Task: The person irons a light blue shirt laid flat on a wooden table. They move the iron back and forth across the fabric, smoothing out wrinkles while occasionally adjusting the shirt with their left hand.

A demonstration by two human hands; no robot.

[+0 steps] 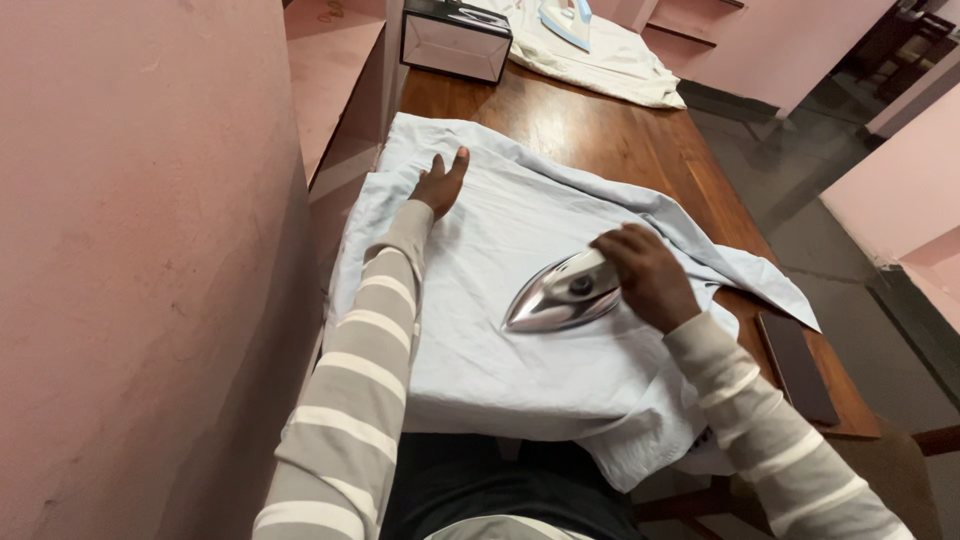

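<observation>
A: In the head view, what does each hand have?

B: The right hand (pixel 648 275), right of centre in the frame, is closed around the handle of a shiny, silver-bodied metal clothes iron (pixel 560 295). The iron sits sole-down on a pale blue cotton garment (pixel 500 370) spread across the long brown wooden desk (pixel 600 140). The left hand (pixel 442 183), upper centre-left, lies flat with its fingers spread apart, pressing the cloth near its far edge.

A: How would those things handle?

B: The iron looks solid and heavy, and its polished shell is probably slick and hot, so I judge the handle on top to be the only sensible grip, which is where the right hand is. The garment is soft, light and limp; it creases and slides easily, so a flat palm holds it better than a pinch.

A: Anything hard to make out?

B: The iron's handle and any cord are hidden under the right hand. The garment's near edge hangs over the desk and its shape is lost in the folds at lower right. A dark flat rectangular slab (pixel 797 368), perhaps a phone, lies at the desk's right edge. At the top of the frame a white cloth (pixel 610 62), a second, light blue iron (pixel 568 20) and a black box with a glossy front (pixel 455 40) are cut off.
</observation>
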